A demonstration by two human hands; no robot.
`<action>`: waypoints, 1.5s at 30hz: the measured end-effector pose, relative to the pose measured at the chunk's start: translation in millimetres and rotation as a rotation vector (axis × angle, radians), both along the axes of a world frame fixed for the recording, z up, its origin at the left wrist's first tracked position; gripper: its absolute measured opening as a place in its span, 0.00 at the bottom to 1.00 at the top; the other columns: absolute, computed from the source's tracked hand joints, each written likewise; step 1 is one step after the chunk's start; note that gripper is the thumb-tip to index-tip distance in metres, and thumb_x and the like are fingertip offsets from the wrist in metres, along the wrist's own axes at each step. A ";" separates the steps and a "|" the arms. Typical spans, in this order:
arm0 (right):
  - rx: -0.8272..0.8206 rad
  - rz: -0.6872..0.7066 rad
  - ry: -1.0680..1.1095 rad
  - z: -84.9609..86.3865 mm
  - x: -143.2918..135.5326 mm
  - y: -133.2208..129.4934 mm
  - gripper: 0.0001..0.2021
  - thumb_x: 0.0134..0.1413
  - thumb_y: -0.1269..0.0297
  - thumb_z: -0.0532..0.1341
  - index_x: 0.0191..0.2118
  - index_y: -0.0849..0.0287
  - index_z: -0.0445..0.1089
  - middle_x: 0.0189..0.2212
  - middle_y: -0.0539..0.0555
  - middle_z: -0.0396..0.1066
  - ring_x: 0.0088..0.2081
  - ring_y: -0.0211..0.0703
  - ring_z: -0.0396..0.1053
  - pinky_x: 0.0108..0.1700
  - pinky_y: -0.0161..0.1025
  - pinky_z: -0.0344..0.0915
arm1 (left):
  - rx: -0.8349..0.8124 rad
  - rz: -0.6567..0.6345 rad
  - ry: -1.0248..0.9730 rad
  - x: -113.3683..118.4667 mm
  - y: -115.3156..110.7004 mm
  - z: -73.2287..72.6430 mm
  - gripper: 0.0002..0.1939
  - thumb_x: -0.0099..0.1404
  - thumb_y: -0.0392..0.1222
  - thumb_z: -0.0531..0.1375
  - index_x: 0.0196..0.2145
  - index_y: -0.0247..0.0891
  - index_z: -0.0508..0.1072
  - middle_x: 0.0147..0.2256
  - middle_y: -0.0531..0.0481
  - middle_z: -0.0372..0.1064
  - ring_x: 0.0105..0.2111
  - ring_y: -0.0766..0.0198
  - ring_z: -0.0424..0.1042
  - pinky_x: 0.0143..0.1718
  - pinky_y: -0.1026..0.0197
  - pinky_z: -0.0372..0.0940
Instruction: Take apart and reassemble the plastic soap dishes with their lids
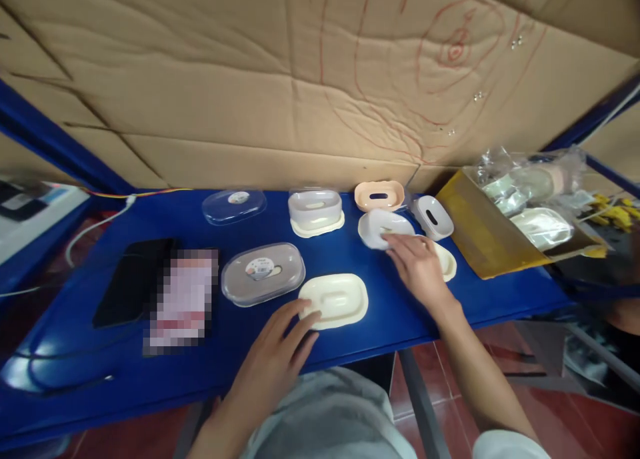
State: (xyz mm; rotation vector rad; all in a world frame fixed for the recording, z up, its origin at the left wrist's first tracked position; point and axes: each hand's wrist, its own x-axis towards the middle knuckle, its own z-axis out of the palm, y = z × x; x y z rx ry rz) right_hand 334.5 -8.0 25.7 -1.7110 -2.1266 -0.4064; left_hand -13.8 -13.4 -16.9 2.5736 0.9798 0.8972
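Note:
My left hand (277, 345) is at the near edge of a cream oval soap-dish base (334, 300), its spread fingertips touching the left rim. Farther right, my right hand (416, 262) pinches the near edge of a white soap-dish insert (379, 227), which is slightly tilted. Partly hidden behind that hand lies another cream base (447, 261). A peach insert (379, 196) and a second white insert (433, 217), both with dark slots, sit behind. To the left is a clear-lidded soap dish (263, 274) with a round label.
Toward the back stand a stacked soap dish (316, 212) and a loose clear lid (235, 207). An open carton (480, 229) of plastic-wrapped pieces is at right. A black device (131, 282) and a blurred-out phone-like item (183, 299) lie left. Cardboard (225, 79) walls the back.

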 end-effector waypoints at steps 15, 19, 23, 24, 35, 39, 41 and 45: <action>-0.171 0.436 0.024 -19.5 -113.1 -62.6 0.28 0.71 0.78 0.54 0.73 0.61 0.63 0.64 0.58 0.75 0.66 0.49 0.70 0.71 0.54 0.68 | 0.025 0.019 -0.054 1.9 -1.4 -12.2 0.21 0.80 0.42 0.59 0.67 0.44 0.68 0.71 0.37 0.61 0.70 0.45 0.67 0.65 0.42 0.73; -0.110 0.460 0.094 -23.9 -107.9 -66.3 0.25 0.73 0.78 0.55 0.71 0.60 0.66 0.64 0.55 0.76 0.67 0.45 0.70 0.74 0.51 0.65 | 0.081 0.020 -0.017 2.4 -3.5 -10.4 0.21 0.79 0.42 0.60 0.67 0.43 0.70 0.72 0.38 0.61 0.70 0.44 0.66 0.66 0.42 0.72; -0.067 0.441 0.147 -28.8 -111.3 -70.0 0.23 0.74 0.76 0.57 0.70 0.61 0.67 0.62 0.57 0.77 0.66 0.46 0.72 0.72 0.51 0.68 | 0.095 0.004 0.032 2.2 -4.7 -8.8 0.21 0.79 0.43 0.60 0.67 0.44 0.71 0.74 0.40 0.58 0.72 0.45 0.64 0.66 0.42 0.72; -0.070 0.440 0.145 -29.5 -111.9 -70.3 0.23 0.74 0.75 0.57 0.70 0.61 0.67 0.62 0.57 0.77 0.65 0.46 0.73 0.71 0.51 0.69 | 0.100 0.002 0.041 2.2 -4.8 -9.1 0.20 0.79 0.43 0.59 0.66 0.43 0.71 0.74 0.39 0.58 0.72 0.45 0.64 0.66 0.42 0.72; -0.095 0.530 0.228 -14.5 -76.7 -45.6 0.25 0.76 0.69 0.58 0.73 0.54 0.63 0.63 0.56 0.77 0.66 0.48 0.72 0.70 0.54 0.70 | 0.137 -0.003 0.145 2.9 -5.0 -11.6 0.20 0.81 0.44 0.56 0.66 0.41 0.71 0.74 0.40 0.58 0.72 0.47 0.63 0.66 0.43 0.73; -0.052 0.348 0.231 3.1 -33.4 21.4 0.23 0.76 0.71 0.53 0.71 0.52 0.67 0.63 0.58 0.76 0.68 0.51 0.71 0.71 0.59 0.67 | 0.113 0.008 0.142 3.7 -4.6 -11.3 0.20 0.82 0.44 0.54 0.66 0.41 0.70 0.75 0.40 0.57 0.73 0.47 0.61 0.67 0.43 0.72; -0.061 0.298 0.194 7.6 -23.9 61.4 0.23 0.76 0.69 0.53 0.70 0.53 0.68 0.65 0.60 0.75 0.69 0.55 0.69 0.71 0.62 0.65 | 0.106 0.011 0.130 3.8 -5.1 -11.2 0.20 0.82 0.44 0.55 0.67 0.41 0.70 0.75 0.40 0.57 0.73 0.47 0.61 0.67 0.43 0.72; -0.132 0.362 0.135 10.7 -35.5 132.1 0.23 0.75 0.62 0.55 0.71 0.55 0.66 0.70 0.62 0.68 0.72 0.58 0.64 0.72 0.64 0.61 | 0.043 0.018 0.121 3.9 -6.8 -9.1 0.20 0.81 0.44 0.56 0.67 0.44 0.70 0.74 0.42 0.58 0.73 0.48 0.62 0.66 0.45 0.73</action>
